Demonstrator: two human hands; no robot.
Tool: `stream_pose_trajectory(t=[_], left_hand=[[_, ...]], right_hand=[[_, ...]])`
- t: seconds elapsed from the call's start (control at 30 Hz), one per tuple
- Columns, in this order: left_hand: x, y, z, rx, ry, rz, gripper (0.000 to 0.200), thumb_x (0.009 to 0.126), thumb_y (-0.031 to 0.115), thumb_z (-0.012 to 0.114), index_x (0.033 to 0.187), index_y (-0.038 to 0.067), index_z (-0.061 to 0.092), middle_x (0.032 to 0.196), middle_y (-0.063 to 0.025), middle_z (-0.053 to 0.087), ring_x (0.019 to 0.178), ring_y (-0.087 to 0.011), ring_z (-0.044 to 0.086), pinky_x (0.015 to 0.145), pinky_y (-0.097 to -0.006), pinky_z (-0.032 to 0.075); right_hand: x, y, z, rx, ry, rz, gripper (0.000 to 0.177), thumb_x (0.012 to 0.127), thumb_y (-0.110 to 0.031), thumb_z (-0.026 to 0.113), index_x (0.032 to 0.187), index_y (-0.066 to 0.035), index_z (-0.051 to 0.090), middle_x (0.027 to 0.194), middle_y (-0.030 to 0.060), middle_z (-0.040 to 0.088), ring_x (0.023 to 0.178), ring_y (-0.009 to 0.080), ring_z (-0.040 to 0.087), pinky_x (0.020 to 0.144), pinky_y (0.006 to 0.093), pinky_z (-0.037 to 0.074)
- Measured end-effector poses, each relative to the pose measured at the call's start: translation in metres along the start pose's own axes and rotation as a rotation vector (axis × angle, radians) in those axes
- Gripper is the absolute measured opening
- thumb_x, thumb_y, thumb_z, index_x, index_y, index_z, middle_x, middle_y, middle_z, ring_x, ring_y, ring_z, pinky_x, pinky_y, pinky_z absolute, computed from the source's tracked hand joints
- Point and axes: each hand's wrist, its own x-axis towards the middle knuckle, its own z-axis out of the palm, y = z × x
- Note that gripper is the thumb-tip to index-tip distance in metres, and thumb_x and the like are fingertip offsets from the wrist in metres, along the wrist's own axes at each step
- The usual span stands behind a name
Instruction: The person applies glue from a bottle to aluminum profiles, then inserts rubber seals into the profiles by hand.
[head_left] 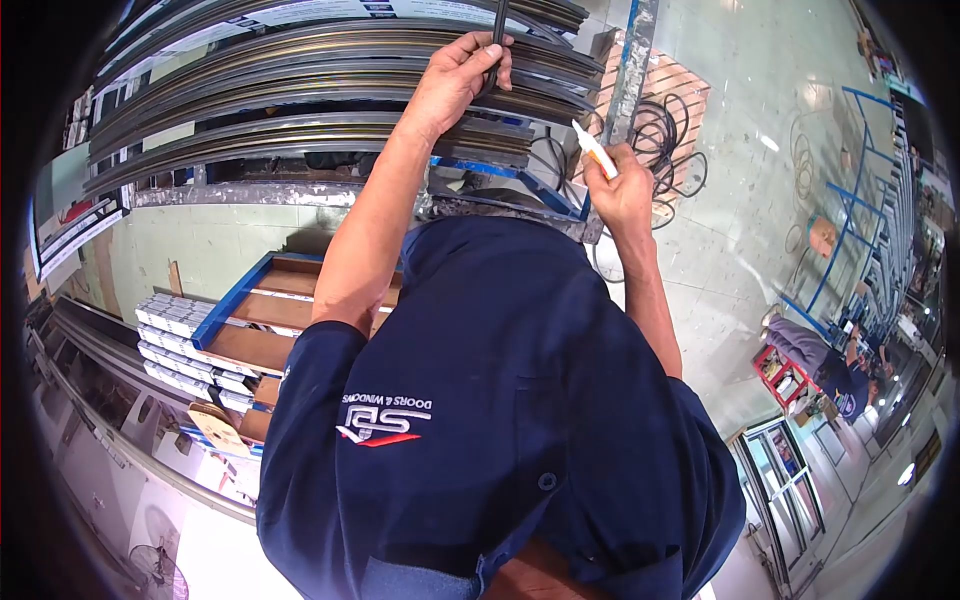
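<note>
Pale workshop floor runs behind a rack stacked with long metal profiles (300, 100), and I am looking down over a navy shirt at both arms reaching to it. My left hand (460, 75) is clenched on a thin black strip (497, 30) lying across the top profiles near the stack's right end. My right hand (622, 190) grips a white tool (594, 150) with an orange tip. It is held just off that end, pointing up toward the strip.

I judge the cut profile ends the main hazard: either wrist could scrape them if the strip jerks loose. The tip sits near my left forearm, so a slip could jab it. Black cord coils (665, 140) on the floor beyond could snag a foot. A co-worker (830, 360) crouches well apart.
</note>
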Motion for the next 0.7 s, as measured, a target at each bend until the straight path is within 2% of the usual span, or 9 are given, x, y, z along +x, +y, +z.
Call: stream_pose_trajectory(t=[0.23, 0.33, 0.7], left_hand=[[0.0, 0.0, -0.001, -0.024, 0.008, 0.003, 0.026, 0.104, 0.014, 0.061, 0.125, -0.003, 0.064, 0.099, -0.0059, 0.066, 0.089, -0.0161, 0.063, 0.083, -0.0342, 0.055], [-0.001, 0.002, 0.002, -0.025, 0.023, 0.0, 0.027, 0.104, 0.016, 0.062, 0.125, -0.002, 0.063, 0.099, -0.0058, 0.064, 0.088, -0.0172, 0.06, 0.083, -0.0354, 0.052], [-0.002, -0.001, -0.003, -0.1, 0.001, 0.019, 0.028, 0.105, 0.016, 0.062, 0.126, -0.002, 0.064, 0.101, -0.005, 0.066, 0.092, -0.0164, 0.062, 0.088, -0.0341, 0.054]], right_hand=[[0.004, -0.024, -0.003, -0.034, -0.137, 0.099, 0.026, 0.087, -0.022, 0.074, 0.094, 0.002, 0.068, 0.068, 0.0202, 0.068, 0.064, 0.0357, 0.071, 0.062, 0.0419, 0.054], [0.005, -0.02, 0.001, -0.002, -0.105, 0.039, 0.026, 0.088, -0.023, 0.074, 0.094, 0.002, 0.068, 0.07, 0.0213, 0.068, 0.066, 0.0352, 0.072, 0.063, 0.0415, 0.054], [0.015, -0.031, 0.002, -0.053, -0.19, 0.078, 0.029, 0.087, -0.024, 0.075, 0.097, 0.003, 0.069, 0.075, 0.0227, 0.071, 0.072, 0.0339, 0.074, 0.067, 0.0404, 0.055]])
